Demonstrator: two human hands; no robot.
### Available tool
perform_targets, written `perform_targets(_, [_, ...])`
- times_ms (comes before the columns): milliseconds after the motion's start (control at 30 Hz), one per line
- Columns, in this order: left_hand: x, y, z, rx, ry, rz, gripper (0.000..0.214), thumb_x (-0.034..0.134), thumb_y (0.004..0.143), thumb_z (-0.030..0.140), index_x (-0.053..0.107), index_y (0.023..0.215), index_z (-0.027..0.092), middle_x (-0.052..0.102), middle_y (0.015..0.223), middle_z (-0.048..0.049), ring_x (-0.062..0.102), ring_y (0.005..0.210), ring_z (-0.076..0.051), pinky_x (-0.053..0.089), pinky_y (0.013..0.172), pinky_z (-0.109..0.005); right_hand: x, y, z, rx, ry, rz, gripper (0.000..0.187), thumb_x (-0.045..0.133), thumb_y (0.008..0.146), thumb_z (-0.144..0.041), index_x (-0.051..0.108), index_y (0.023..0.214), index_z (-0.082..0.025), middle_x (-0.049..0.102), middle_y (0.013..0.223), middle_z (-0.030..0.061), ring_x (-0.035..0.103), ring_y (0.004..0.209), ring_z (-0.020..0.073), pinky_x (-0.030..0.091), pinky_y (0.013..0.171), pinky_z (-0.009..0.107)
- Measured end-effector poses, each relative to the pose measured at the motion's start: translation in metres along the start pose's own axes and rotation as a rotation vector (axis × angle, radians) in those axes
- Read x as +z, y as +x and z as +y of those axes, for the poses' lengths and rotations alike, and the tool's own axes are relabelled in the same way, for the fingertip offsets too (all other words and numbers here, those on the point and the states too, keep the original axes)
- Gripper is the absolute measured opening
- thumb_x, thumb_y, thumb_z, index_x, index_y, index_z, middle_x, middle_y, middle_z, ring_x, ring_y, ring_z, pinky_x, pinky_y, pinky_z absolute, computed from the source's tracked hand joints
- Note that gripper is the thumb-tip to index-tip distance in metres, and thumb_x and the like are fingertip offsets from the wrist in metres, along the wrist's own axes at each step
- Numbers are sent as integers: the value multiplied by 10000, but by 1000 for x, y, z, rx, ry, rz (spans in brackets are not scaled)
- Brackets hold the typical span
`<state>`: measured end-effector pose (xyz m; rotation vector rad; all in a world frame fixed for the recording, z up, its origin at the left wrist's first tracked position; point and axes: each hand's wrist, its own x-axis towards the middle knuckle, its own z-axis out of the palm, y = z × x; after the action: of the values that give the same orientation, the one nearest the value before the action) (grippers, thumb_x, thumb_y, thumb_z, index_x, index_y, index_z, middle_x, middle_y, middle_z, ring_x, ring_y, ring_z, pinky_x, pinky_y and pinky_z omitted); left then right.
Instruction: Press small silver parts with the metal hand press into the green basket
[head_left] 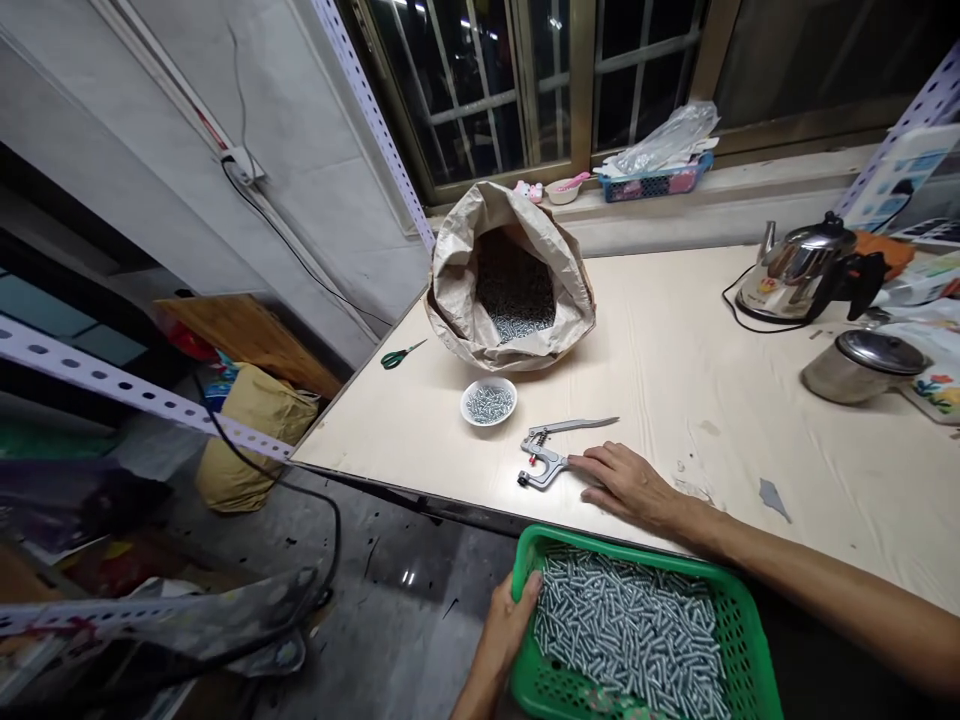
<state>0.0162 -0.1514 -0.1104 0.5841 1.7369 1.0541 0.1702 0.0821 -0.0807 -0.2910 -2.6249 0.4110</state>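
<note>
My left hand (508,622) grips the left rim of a green plastic basket (742,640) full of small silver metal pins, held below the table's front edge. My right hand (624,480) lies on the table with its fingers flat and resting on the lower handle of silver hand pliers (555,452). Just beyond the pliers stands a small white bowl (488,403) holding more pins. Behind it a brown paper sack (510,275) sits open with many pins inside.
Green-handled scissors (401,354) lie near the table's left edge. A steel kettle (806,265) with a black cord and a metal lidded pot (862,365) stand at the right. A perforated shelf rail (135,390) and bags crowd the floor at left.
</note>
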Motion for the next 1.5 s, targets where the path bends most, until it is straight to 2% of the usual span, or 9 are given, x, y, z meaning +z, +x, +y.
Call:
perform_targets(233, [-5,-2,-10,38,3,-40,712,572,684,695,628,1123,136,679,1082,-116,605,1050,-270,472,903,-327,-5,-14,-19,112,-40,60,484,504,890,-331,426,1342,-176,506,1260,156,513,1112,261,477,887,441])
perform_targets(333, [-15,-7,-3,111,146,118,673,533,744,645,590,1210,163,639,1158,-131,576,1099,-273,449,951,-363,-4,-21,-22,119,-90,78,475,493,890,-345,438,1342,-209,524,1255,146,524,1110,265,480,877,448])
perform_targets(467, [-42,-5,47,382,455,474,487,483,831,529,621,1159,197,643,1089,-112,566,1041,-267,455,905,-414,-1,-15,-18,150,-94,81,417,471,906,-318,468,1304,-193,553,1211,139,541,1073,248,482,871,434])
perform_targets(600, [-68,36,116,706,680,555,334,416,910,373,666,1038,191,657,992,-91,549,962,-234,435,894,-388,7,1,-16,127,-69,75,379,469,906,-295,498,1266,-179,572,1176,135,539,1049,247,483,848,429])
perform_targets(667, [-73,67,142,736,795,577,329,406,916,322,668,1048,172,654,941,-98,532,919,-238,439,854,-381,11,8,-17,114,-69,73,385,482,899,-290,503,1265,-173,576,1168,137,541,1030,249,484,831,424])
perform_targets(800, [-69,119,169,648,1020,516,320,413,912,281,698,982,152,646,905,-110,507,912,-241,437,821,-352,17,10,-14,97,-64,72,395,489,898,-298,508,1271,-167,576,1168,137,543,999,242,481,816,410])
perform_targets(933, [-56,139,182,429,1153,427,255,502,870,285,707,939,151,641,1013,-122,494,1020,-249,419,877,-340,20,6,-9,59,-56,87,394,468,906,-329,523,1275,-201,591,1157,127,550,994,245,479,809,416])
perform_targets(1200, [-55,141,185,192,1122,329,228,592,807,300,704,964,178,685,1022,-92,610,970,-217,469,795,-286,37,1,4,-68,-108,172,451,512,869,-448,558,1252,-213,648,1102,92,586,957,247,495,760,379])
perform_targets(1500, [-66,111,175,130,1083,271,202,605,799,310,706,940,206,704,959,-47,630,935,-191,475,799,-263,50,-8,18,-42,-72,132,479,494,851,-499,571,1251,-249,652,1112,76,602,962,264,509,771,406])
